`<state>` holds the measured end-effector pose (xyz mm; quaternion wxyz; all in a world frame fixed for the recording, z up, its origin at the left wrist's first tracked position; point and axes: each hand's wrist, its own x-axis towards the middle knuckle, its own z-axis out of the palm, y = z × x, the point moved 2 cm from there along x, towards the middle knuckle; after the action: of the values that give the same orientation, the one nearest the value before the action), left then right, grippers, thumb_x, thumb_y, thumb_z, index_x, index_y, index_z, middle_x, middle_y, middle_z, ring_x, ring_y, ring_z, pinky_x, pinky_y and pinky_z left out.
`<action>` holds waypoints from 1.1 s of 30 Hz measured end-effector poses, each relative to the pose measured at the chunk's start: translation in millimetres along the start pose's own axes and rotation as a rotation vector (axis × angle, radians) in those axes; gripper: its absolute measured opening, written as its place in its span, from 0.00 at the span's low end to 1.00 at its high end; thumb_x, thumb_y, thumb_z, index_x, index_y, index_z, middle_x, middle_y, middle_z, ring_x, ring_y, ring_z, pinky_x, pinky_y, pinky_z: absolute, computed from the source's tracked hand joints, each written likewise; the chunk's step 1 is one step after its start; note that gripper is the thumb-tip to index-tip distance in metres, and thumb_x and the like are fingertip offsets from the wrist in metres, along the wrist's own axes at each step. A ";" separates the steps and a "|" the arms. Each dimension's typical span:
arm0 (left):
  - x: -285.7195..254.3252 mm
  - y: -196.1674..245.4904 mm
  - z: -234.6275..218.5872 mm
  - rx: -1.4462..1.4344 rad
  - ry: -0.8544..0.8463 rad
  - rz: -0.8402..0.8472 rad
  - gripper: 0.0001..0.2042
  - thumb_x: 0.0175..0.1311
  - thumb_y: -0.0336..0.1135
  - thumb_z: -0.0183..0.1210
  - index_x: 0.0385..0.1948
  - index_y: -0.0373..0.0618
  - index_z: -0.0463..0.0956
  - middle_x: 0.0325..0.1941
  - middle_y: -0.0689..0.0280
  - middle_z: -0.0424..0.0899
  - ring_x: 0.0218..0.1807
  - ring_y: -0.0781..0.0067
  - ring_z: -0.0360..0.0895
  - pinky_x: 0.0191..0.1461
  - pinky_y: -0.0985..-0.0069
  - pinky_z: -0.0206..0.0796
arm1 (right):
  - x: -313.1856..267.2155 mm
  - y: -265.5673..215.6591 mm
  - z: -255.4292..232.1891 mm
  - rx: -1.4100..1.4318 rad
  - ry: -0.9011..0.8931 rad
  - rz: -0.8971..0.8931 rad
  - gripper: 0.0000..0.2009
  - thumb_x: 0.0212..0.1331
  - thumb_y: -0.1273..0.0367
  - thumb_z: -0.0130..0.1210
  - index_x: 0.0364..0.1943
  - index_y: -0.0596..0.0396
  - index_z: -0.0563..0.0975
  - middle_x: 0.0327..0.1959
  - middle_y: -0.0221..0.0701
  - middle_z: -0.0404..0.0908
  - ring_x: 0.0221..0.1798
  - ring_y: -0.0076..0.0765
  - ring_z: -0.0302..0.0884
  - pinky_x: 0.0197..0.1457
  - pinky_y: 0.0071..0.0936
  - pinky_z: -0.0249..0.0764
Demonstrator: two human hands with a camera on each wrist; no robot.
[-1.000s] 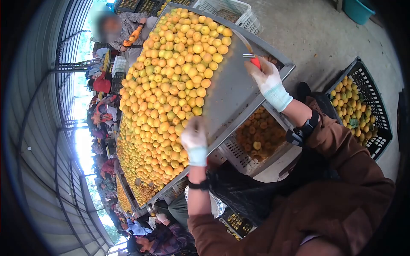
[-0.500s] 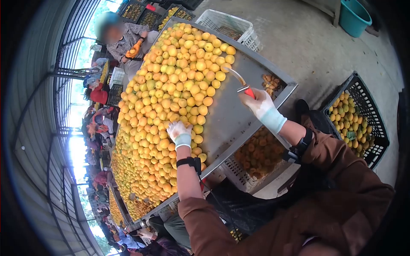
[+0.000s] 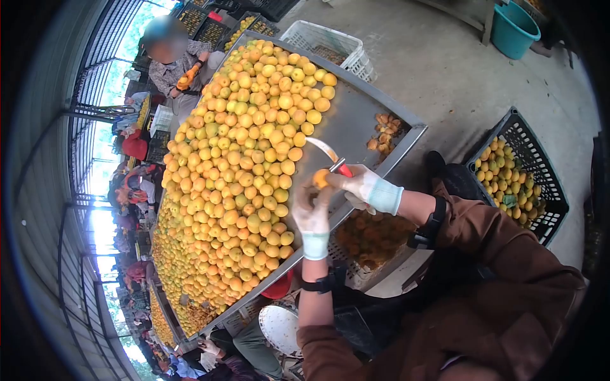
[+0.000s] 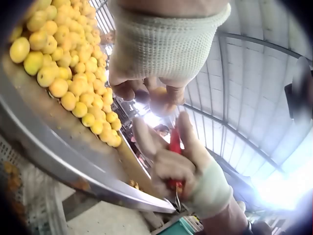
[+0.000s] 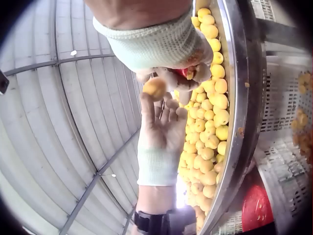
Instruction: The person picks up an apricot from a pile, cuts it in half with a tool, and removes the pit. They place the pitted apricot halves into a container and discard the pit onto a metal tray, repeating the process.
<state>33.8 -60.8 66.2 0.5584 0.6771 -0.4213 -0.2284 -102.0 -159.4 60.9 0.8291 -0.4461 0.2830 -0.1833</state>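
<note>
Over the bare metal of the bench (image 3: pixel 352 111), close to its front edge, one orange apricot (image 3: pixel 321 178) is up in the air between two gloved hands. The left grip (image 3: pixel 311 219) is holding it with the thumb and fingers. The right grip (image 3: pixel 372 190) is right by the apricot, but I can't tell if it touches it too. Its fingers are wrapped around the red handle of a curved knife (image 3: pixel 323 150), and the blade points at the big pile of apricots (image 3: pixel 241 152). That pile covers most of the bench, all over its left side and up to the far edge. Near the front right corner lie some orange fruit bits (image 3: pixel 384 130). Under the front edge is a pale crate (image 5: pixel 281 115) with orange bits in it too. Past the front right corner, a black crate (image 3: pixel 537 146) full of apricots is on the floor. A white basket (image 3: pixel 359 63) is next to the right edge. A person in orange gloves (image 3: pixel 178 70) sits past the far edge. Farther off is a teal bucket (image 3: pixel 508 44).
</note>
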 end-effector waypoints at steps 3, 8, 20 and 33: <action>-8.5 8.0 20.0 -0.085 0.108 0.035 0.13 0.64 0.30 0.60 0.47 0.35 0.77 0.42 0.65 0.80 0.41 0.79 0.75 0.47 0.80 0.69 | -3.0 -2.5 -1.2 0.108 -0.032 0.008 0.18 0.60 0.55 0.61 0.33 0.57 0.79 0.10 0.22 0.64 0.10 0.20 0.57 0.15 0.23 0.51; -7.1 -11.8 39.5 -0.111 0.244 -0.010 0.11 0.67 0.32 0.57 0.43 0.34 0.79 0.39 0.62 0.83 0.39 0.75 0.77 0.46 0.76 0.70 | -2.9 -1.3 -18.4 0.107 0.020 0.040 0.15 0.59 0.58 0.63 0.31 0.57 0.79 0.10 0.21 0.63 0.10 0.19 0.57 0.15 0.23 0.52; 5.5 13.0 88.3 0.405 0.554 0.318 0.06 0.66 0.27 0.54 0.34 0.35 0.78 0.32 0.57 0.83 0.32 0.69 0.80 0.38 0.73 0.72 | -6.5 -12.8 -37.9 -0.020 0.184 -0.388 0.12 0.53 0.67 0.65 0.37 0.61 0.82 0.29 0.26 0.83 0.33 0.17 0.76 0.37 0.21 0.73; 31.7 -29.3 133.7 0.266 -0.028 0.106 0.08 0.62 0.25 0.55 0.41 0.35 0.79 0.36 0.56 0.85 0.39 0.67 0.83 0.46 0.71 0.72 | -5.9 -42.9 -58.2 0.297 0.167 -0.236 0.13 0.65 0.61 0.57 0.28 0.55 0.74 0.10 0.21 0.65 0.08 0.18 0.57 0.13 0.21 0.51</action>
<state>-44.0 -161.7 7.2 0.4691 0.7188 -0.4906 -0.1503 -145.6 -216.0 73.3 0.8321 -0.3322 0.2664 -0.3553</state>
